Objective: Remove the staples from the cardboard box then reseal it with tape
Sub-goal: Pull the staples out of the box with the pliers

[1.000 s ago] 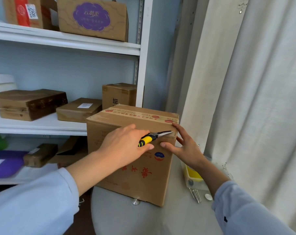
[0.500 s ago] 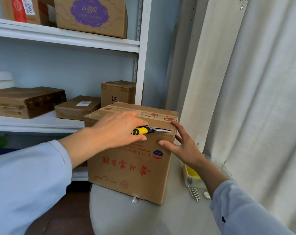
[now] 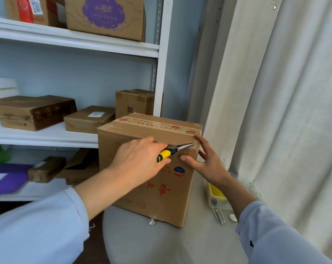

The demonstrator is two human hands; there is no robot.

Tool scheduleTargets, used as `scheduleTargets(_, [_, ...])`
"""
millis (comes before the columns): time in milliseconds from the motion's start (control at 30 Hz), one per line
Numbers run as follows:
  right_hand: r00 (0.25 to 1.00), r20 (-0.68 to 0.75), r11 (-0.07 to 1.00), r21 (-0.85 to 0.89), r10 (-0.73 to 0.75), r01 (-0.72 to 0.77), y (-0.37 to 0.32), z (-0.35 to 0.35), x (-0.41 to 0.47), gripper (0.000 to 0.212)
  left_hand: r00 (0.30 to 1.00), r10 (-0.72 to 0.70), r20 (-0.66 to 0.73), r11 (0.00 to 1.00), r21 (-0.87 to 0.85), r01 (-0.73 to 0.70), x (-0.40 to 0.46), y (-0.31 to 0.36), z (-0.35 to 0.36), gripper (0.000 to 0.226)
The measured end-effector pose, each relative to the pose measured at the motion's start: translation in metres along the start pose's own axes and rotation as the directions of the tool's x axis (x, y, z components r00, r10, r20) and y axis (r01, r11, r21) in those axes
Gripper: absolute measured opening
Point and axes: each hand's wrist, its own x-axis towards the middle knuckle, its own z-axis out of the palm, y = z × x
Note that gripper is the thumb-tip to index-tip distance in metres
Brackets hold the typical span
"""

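A brown cardboard box (image 3: 157, 191) with red characters and printed tape across its top stands on a round grey table (image 3: 180, 244). My left hand (image 3: 138, 159) grips yellow-handled needle-nose pliers (image 3: 175, 150). Their jaws point right, and the tip meets a small metal staple (image 3: 194, 143) near the box's upper right front corner. My right hand (image 3: 205, 161) rests open on that corner, fingers spread along the edge and thumb on the front face.
A white shelf unit (image 3: 73, 138) with several cardboard parcels stands behind and left of the box. A pale curtain (image 3: 275, 111) hangs on the right. A clear container with a yellow item (image 3: 216, 193) and loose metal pins (image 3: 219, 216) lie on the table beside the box.
My left hand has carried the pliers rightward along the box's top front edge until the tip reached the corner staple. My right hand has stayed on the corner.
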Motion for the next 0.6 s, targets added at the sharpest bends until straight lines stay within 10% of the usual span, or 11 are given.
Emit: scheduleTargets(600, [1.000,0.001,1.000,0.012,0.000,0.000,0.004,0.001,0.001,0.096,0.999,-0.024,0.035,0.998,-0.049,0.026,0.006,0.000,0.005,0.051])
